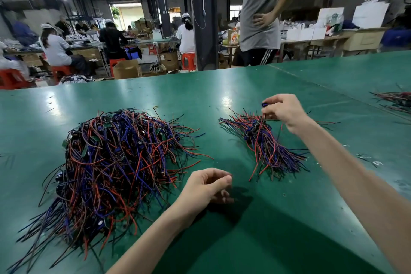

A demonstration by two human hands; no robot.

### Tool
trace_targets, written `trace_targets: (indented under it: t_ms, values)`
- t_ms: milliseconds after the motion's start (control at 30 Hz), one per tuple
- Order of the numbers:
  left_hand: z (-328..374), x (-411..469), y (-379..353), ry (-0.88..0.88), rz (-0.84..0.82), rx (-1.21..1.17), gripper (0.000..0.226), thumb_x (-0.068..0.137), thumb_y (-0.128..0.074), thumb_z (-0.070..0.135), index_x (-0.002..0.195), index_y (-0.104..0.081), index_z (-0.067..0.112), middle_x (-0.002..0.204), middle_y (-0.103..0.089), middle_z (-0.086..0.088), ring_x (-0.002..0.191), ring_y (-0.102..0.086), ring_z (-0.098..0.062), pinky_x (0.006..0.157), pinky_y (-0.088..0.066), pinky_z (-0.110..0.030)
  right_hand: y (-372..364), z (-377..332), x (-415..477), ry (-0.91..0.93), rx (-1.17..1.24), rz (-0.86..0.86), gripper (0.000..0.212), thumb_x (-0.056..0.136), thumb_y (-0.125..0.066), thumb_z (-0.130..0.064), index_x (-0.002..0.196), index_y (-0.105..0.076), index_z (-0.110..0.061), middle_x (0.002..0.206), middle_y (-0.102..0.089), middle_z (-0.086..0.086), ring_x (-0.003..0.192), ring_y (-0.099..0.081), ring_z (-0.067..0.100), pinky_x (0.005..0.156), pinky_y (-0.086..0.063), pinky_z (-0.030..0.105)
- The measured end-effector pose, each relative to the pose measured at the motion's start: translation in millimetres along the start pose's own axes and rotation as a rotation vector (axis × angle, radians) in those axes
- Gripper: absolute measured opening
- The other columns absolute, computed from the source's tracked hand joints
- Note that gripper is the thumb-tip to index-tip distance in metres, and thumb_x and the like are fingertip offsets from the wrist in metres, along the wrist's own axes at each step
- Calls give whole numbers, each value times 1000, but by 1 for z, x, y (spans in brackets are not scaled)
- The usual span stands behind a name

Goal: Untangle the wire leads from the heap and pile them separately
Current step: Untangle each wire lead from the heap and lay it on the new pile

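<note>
left hand (pixel 206 187) loosely curled, holding nothing; right hand (pixel 283 111) pinches a wire lead (pixel 264 118) over the smaller pile (pixel 269 147).

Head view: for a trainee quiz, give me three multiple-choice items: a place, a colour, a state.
1. Where does the smaller pile of red, blue and black wire leads lie relative to the big tangled heap? A on top of it; B to its left; C to its right.
2. What colour is the smooth table top? A white; B green; C brown.
3. What is the right hand doing? A pinching a blue-ended wire lead above the smaller pile; B lying flat on the table; C digging in the heap.
Key: 1 C, bare table separates them; 2 B, green throughout; 3 A, fingertips close on the lead's end.
</note>
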State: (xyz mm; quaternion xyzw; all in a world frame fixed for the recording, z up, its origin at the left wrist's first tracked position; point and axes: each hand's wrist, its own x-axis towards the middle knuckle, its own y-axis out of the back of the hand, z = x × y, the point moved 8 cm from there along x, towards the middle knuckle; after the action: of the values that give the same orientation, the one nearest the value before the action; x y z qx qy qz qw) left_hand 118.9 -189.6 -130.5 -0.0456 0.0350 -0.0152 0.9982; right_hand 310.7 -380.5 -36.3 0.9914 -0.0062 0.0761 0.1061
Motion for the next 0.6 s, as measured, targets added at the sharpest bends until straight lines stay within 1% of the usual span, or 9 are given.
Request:
trace_targets:
  t_ms: [100, 200, 233, 267, 300, 333, 400, 500, 600]
  values:
    - [-2, 0, -2, 12, -12, -5, 10, 91, -59, 6, 91, -65, -2, 68, -65, -4, 54, -56, -11, 59, -56, -28, 1, 15, 10, -25, -325, -39, 22, 76, -65, 11, 97, -68, 5, 71, -65, 15, 51, -59, 18, 54, -56, 22]
    - [-1, 0, -1, 16, -6, 1, 12, 93, -57, 6, 91, -66, -2, 69, -65, -4, 56, -56, -11, 59, -56, -28, -7, 26, 10, -37, -470, -101, 21, 79, -67, 4, 98, -69, -1, 71, -66, 15, 43, -59, 14, 47, -53, 17]
    - [-1, -1, -1, 18, -5, 3, 13, 93, -56, 7, 90, -66, -2, 69, -65, -4, 56, -56, -11, 59, -56, -28, -11, 28, 9, -36, -505, -115, 22, 80, -67, 2, 102, -69, -2, 75, -67, 15, 44, -61, 14, 49, -53, 17]
    - [-1, -1, -1, 20, -5, 5, 14, 94, -56, 7, 90, -66, -1, 69, -65, -4, 57, -56, -12, 59, -56, -28, -13, 28, 8, -21, -554, -118, 24, 81, -68, -1, 105, -69, -4, 83, -68, 15, 52, -64, 17, 56, -55, 20]
    - [-1, -1, -1, 23, -6, 8, 15, 94, -55, 7, 90, -66, -1, 69, -65, -3, 57, -56, -12, 60, -56, -28, -14, 27, 8, 15, -617, -107, 27, 82, -67, -4, 110, -68, -5, 94, -69, 16, 66, -66, 22, 69, -55, 26]
    - [-1, -1, -1, 26, -7, 12, 15, 94, -55, 8, 90, -66, -1, 69, -65, -3, 57, -57, -12, 60, -57, -29, -15, 25, 6, 69, -684, -84, 32, 83, -67, -6, 115, -66, -5, 105, -68, 16, 84, -66, 26, 81, -52, 30]
    - [-1, -2, -1, 33, -7, 17, 16, 94, -54, 8, 89, -67, 0, 68, -64, -2, 56, -56, -11, 60, -58, -29, -20, 19, 1, 204, -790, -49, 41, 86, -62, -10, 127, -58, -9, 120, -58, 18, 108, -56, 31, 95, -42, 34]
    - [-1, -2, -3, 36, -12, 19, 16, 95, -53, 6, 87, -66, 1, 66, -63, -2, 54, -56, -10, 59, -58, -28, -37, 27, -6, 317, -1007, -109, 44, 96, -47, -23, 139, -44, -17, 138, -44, 13, 128, -40, 29, 105, -33, 44]
    - [0, -3, -4, 33, -16, 31, 16, 95, -52, 5, 87, -66, 2, 66, -63, -1, 54, -57, -10, 59, -58, -28, -48, 43, -6, 280, -1155, -208, 48, 100, -34, -21, 148, -28, -18, 152, -30, 3, 136, -32, 26, 107, -30, 46]
